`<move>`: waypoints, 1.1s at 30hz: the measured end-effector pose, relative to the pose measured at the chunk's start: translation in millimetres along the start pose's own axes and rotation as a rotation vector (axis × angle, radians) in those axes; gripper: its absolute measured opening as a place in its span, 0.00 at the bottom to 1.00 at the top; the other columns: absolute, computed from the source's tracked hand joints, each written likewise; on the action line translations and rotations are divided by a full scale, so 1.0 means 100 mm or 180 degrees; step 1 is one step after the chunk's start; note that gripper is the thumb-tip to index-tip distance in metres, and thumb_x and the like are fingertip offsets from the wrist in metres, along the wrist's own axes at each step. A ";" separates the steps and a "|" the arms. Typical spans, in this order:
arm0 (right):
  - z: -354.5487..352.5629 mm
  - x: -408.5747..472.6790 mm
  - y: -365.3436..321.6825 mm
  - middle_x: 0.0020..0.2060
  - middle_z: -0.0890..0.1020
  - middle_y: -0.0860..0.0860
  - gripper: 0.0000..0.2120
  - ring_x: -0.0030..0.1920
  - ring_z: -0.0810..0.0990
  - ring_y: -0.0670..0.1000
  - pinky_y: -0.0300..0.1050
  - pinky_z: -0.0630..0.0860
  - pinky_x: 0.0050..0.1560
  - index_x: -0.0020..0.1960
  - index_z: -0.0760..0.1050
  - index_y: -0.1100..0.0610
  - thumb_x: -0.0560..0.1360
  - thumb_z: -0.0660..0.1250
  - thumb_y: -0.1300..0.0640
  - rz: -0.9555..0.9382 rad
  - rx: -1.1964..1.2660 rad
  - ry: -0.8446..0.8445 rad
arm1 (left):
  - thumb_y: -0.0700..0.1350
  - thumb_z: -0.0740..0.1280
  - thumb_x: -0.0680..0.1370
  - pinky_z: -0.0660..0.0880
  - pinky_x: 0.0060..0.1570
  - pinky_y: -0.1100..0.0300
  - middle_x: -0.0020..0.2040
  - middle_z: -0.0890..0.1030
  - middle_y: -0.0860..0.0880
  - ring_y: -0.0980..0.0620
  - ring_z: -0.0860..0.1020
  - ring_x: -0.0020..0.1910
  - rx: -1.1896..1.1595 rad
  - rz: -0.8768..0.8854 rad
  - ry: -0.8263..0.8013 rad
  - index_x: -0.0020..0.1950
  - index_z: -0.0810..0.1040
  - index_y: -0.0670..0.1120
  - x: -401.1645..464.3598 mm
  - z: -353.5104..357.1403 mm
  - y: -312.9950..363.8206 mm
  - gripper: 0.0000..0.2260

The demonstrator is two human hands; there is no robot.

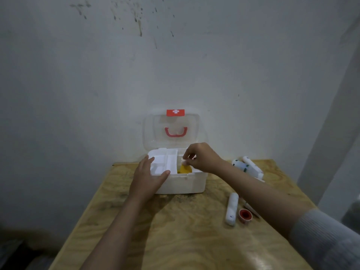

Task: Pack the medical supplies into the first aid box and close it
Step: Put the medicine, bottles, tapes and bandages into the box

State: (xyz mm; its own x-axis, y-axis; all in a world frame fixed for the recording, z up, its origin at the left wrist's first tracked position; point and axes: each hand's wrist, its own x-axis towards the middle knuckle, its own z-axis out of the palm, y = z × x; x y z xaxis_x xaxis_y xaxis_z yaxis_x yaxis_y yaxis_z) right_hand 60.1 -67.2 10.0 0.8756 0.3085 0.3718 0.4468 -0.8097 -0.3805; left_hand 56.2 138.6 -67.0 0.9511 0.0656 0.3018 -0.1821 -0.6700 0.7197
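Plywood counter (175, 230): left hand (150, 178) lies flat, steadying first aid box (183, 185); right hand (200, 157), fingers pinching something small above yellow item (185, 169), should lower it gently into right compartment.

I count one first aid box (181, 184), one yellow item (185, 169) inside it, three white bandage rolls (231, 208) on the surface (175, 230), one red tape spool (245, 215), and two hands (148, 180).
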 end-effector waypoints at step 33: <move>-0.27 -1.33 1.75 0.49 0.83 0.56 0.09 0.43 0.78 0.53 0.44 0.71 0.45 0.50 0.80 0.58 0.70 0.71 0.59 0.2310 0.0217 0.1053 | 0.59 0.71 0.70 0.64 0.68 0.48 0.76 0.63 0.50 0.49 0.62 0.73 -0.0129 0.0116 0.0085 0.71 0.67 0.50 -0.02 -0.01 -0.02 0.32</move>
State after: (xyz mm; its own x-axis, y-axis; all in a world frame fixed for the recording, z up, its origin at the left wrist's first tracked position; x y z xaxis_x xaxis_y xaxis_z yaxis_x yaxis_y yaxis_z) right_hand 16.6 -263.6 -82.9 0.8570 -0.4563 0.2393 -0.1939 -0.7159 -0.6707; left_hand 54.6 140.3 -68.2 0.9368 0.0619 0.3444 -0.2269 -0.6420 0.7324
